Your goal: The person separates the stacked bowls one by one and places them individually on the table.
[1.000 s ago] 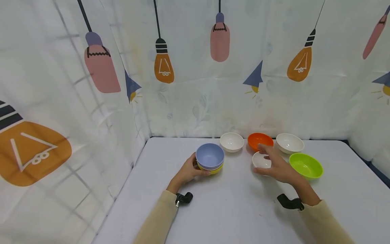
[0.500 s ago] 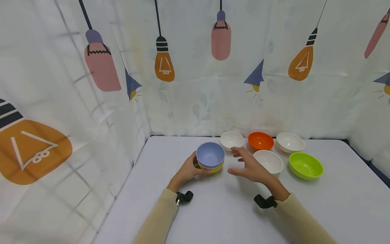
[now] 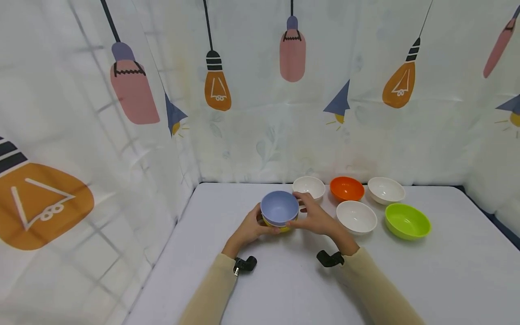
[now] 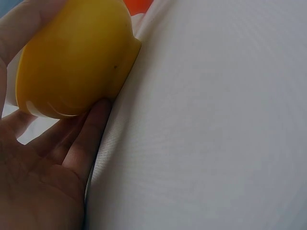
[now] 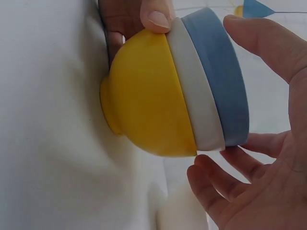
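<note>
A blue bowl (image 3: 279,207) tops a nested stack, with a white bowl (image 5: 194,86) in the middle and a yellow bowl (image 5: 148,100) at the bottom. My left hand (image 3: 251,228) grips the yellow bowl from the left, thumb at the near side; in the left wrist view its fingers reach under the yellow curve, by the base. From the right, my right hand (image 3: 318,219) takes the blue bowl between thumb and fingers. Its thumb lies at the near rim, while the fingertips (image 5: 208,163) curl round the far side beside the white and yellow rims.
Behind the stack stands a white bowl (image 3: 304,185), partly covered by the right hand. To the right are an orange bowl (image 3: 346,188), two more white bowls, one nearer (image 3: 356,217) and one farther, and a green bowl (image 3: 407,222). A patterned curtain (image 3: 260,113) hangs behind the white table (image 3: 292,289).
My right hand has moved left from above the nearer white bowl to the stack and closed round the blue bowl. The left hand has stayed on the yellow bowl.
</note>
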The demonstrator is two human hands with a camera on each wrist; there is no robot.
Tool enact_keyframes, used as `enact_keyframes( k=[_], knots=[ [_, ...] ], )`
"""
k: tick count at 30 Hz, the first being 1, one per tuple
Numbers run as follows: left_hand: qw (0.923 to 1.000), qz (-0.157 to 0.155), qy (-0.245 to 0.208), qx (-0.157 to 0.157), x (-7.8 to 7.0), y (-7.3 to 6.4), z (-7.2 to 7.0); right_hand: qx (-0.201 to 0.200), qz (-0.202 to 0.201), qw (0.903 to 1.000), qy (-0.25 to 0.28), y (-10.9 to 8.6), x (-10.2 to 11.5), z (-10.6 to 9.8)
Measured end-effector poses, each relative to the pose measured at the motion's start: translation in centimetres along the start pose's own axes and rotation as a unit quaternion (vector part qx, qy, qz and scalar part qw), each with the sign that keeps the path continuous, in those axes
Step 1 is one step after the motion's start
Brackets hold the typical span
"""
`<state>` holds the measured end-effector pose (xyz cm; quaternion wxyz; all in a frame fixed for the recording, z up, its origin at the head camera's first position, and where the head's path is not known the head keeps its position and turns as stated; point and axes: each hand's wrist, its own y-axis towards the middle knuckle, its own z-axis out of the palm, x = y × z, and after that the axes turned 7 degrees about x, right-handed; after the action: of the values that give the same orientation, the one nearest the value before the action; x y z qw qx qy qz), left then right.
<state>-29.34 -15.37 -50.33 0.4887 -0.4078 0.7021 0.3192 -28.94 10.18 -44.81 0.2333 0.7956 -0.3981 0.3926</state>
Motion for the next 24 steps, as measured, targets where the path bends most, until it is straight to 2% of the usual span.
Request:
enact_keyframes(
  k=[8, 14, 24],
  knots=[
    [0.9999, -0.001, -0.011, 0.008, -0.3, -0.1, -0.1, 0.007, 0.018, 0.9998, 0.008, 1.4, 0.0, 0.7],
    [0.9998, 0.004, -0.015, 0.011, -0.2, -0.1, -0.2, 0.009, 0.038, 0.999, 0.023, 1.6, -0.2, 1.0],
    [1.0, 0.003, 0.001, 0.004, 0.1, 0.0, -0.2, -0.022, 0.029, 0.9988, 0.032, 1.9, -0.7, 1.6]
  ],
)
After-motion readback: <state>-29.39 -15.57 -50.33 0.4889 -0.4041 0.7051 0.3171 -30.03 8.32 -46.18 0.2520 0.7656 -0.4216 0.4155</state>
